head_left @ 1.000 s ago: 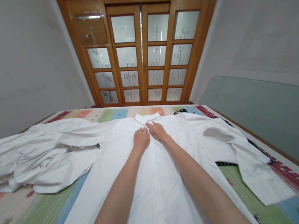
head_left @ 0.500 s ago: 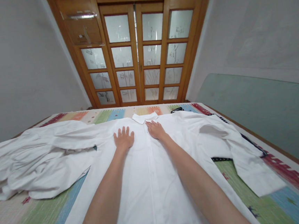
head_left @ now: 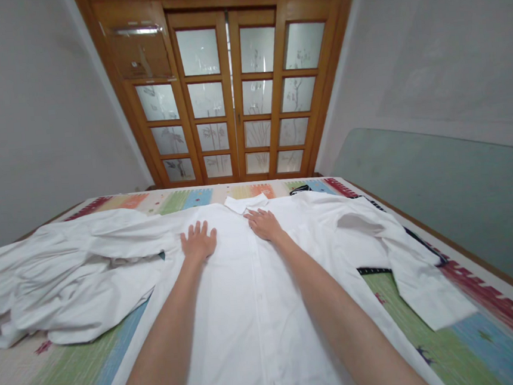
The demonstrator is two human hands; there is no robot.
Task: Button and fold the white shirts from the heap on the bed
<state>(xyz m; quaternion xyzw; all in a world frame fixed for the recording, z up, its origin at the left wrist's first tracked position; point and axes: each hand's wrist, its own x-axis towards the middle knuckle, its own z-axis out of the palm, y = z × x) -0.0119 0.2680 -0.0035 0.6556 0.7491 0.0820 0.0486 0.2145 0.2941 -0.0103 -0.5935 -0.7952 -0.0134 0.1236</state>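
Observation:
A white button-front shirt [head_left: 235,314] lies spread face up, its collar [head_left: 245,203] at the far end. On the left side of its chest, my left hand [head_left: 198,240] rests flat with the fingers spread. My right hand [head_left: 263,223] lies on the cloth just below the collar, beside the button strip, with fingers stretched out and nothing gripped. The shirt's right-hand sleeve [head_left: 427,297] bends down towards me. More rumpled white cloth [head_left: 66,275] covers the left side; where it joins the shirt I cannot tell.
Beneath the shirt is a striped, coloured cover [head_left: 62,383] on a flat surface. Dark dotted fabric [head_left: 373,270] peeks out under the right sleeve. A pale green panel [head_left: 437,200] leans along the right wall. Wooden glass-paned doors [head_left: 233,98] stand beyond the far edge.
My left hand has slid left across the shirt's chest, away from the button strip. My right hand has stayed near the collar. The view has shifted slightly.

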